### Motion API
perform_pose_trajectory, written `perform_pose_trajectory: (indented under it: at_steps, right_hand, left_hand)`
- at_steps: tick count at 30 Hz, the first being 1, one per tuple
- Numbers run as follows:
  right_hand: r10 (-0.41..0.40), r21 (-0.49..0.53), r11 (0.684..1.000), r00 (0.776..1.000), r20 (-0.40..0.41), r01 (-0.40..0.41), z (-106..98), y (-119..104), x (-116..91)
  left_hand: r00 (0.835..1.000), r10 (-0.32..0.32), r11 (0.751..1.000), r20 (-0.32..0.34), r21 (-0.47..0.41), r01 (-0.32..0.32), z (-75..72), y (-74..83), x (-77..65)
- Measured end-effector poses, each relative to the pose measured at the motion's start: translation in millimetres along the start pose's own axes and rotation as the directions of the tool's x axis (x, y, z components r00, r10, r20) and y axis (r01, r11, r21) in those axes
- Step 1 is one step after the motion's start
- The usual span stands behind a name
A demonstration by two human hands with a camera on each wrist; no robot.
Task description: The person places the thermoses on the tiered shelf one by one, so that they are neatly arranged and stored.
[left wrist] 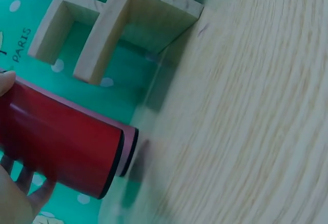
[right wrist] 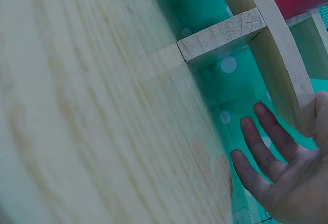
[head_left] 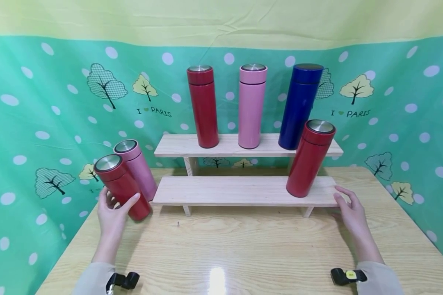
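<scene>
My left hand [head_left: 110, 221] grips a red thermos bottle [head_left: 127, 188] with a silver lid, thumb on one side and fingers on the other. The bottle leans left in the head view, its base close over the tabletop. Just behind it is a pink thermos bottle [head_left: 140, 166], partly hidden; its base edge [left wrist: 131, 149] shows past the red one in the left wrist view. My right hand [head_left: 352, 213] is at the right end of the lower wooden shelf [head_left: 221, 190], fingertips right at its edge. In the right wrist view three fingers [right wrist: 261, 152] spread loosely below the board.
Another red bottle [head_left: 308, 164] stands at the lower shelf's right side. On the upper shelf [head_left: 227, 141] behind are a red bottle [head_left: 204, 110], a pink bottle [head_left: 252, 110] and a blue bottle [head_left: 300, 108]. A green patterned cloth [head_left: 33, 135] hangs around the wooden table [head_left: 266, 250].
</scene>
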State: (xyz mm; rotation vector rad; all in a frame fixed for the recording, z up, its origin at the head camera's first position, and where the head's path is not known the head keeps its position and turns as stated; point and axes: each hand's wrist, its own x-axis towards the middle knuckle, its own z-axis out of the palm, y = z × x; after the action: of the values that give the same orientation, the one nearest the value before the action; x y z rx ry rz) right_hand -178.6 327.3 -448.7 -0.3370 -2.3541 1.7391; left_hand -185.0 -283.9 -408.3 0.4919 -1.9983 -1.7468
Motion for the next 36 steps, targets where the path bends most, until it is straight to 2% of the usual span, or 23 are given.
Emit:
perform_pose_trajectory:
  at_steps: [6, 9, 15, 23, 27, 36]
  right_hand:
    - [0.015, -0.001, 1.000, 1.000, -0.006, -0.015, 0, 0, 0]
    - [0.024, 0.003, 1.000, 1.000, -0.008, -0.024, 0, 0, -1]
    - [0.039, 0.036, 0.999, 0.999, 0.002, -0.039, -1, -1, -1]
    - [0.038, 0.002, 0.999, 0.999, -0.019, -0.037, -3, 1, 0]
    - [0.031, 0.009, 0.999, 0.999, -0.019, -0.031, -2, 0, 0]
    - [0.012, 0.005, 1.000, 1.000, -0.005, -0.012, -1, -2, -1]
  left_hand:
    - [0.996, 0.082, 0.995, -0.046, -0.057, -0.085, -3.2, 8.9, -7.6]
    - [0.989, 0.132, 0.989, -0.062, -0.054, -0.135, -3.5, 12.4, -10.7]
    - [0.980, 0.190, 0.980, -0.066, -0.054, -0.194, -1.6, 20.2, -16.2]
    - [0.962, 0.263, 0.959, -0.073, -0.087, -0.268, 4.2, 30.6, -22.8]
    - [0.957, 0.280, 0.952, -0.070, -0.105, -0.286, 5.4, 32.8, -24.7]
    - [0.968, 0.245, 0.964, -0.051, -0.091, -0.249, 8.2, 36.1, -30.1]
